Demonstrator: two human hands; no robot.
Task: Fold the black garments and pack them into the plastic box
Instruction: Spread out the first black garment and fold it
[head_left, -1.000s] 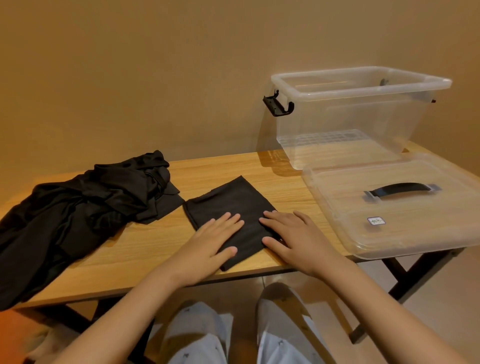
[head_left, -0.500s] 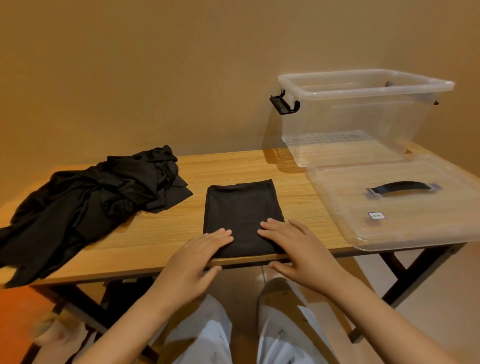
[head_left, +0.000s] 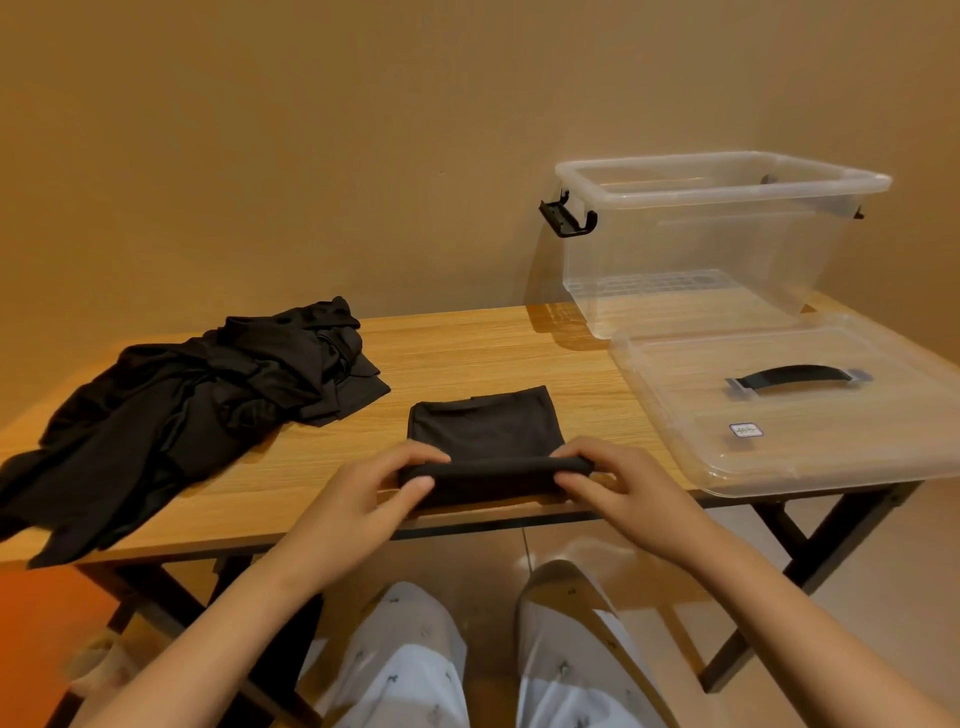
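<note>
Black garment (head_left: 485, 426) now pinched: left hand (head_left: 363, 499), right hand (head_left: 618, 488)

Both bare forearms come into the frame from the bottom, the left one from the lower left corner and the right one from the lower right corner, and they run up toward the middle. The left hand (head_left: 371, 499) and the right hand (head_left: 623, 491) are at the same height, a little below the centre of the frame, with the backs turned up. Each hand pinches one end of the lifted near edge of the folded black garment (head_left: 483, 431). The fingers are curled over the top of it and the thumbs are under.
</note>
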